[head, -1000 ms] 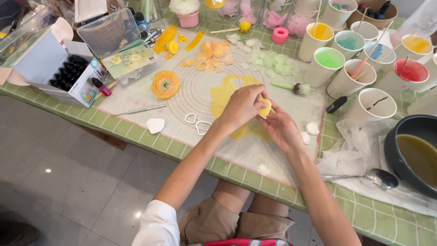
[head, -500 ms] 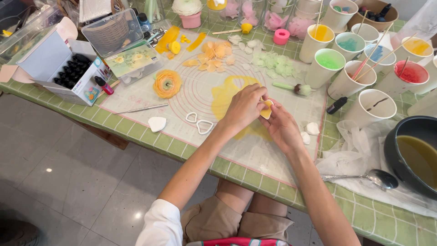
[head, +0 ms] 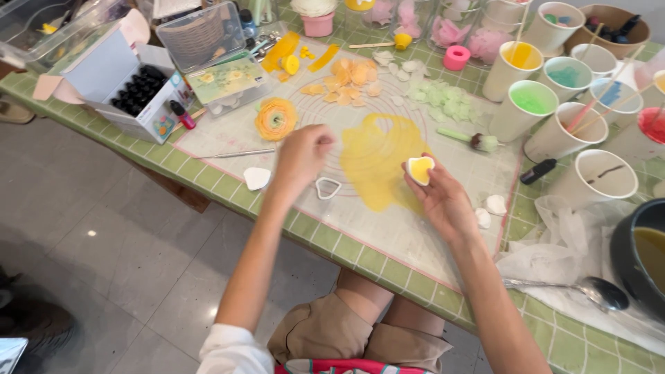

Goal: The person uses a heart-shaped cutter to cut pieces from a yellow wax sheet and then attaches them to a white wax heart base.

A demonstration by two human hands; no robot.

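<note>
Head view: right hand (head: 443, 197) pinches yellow petal cutter (head: 420, 169); left hand (head: 303, 154) curled, empty.

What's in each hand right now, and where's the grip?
Right hand pinches a small heart-shaped cutter by its sides, yellow sheet piece inside. Left hand looks empty, hovering above the mat.

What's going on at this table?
A seated person works at a green tiled table over a clear mat. The right hand holds a small heart cutter filled with yellow. The left hand hovers closed above an empty cutter. A thin yellow sheet lies between them.
</note>
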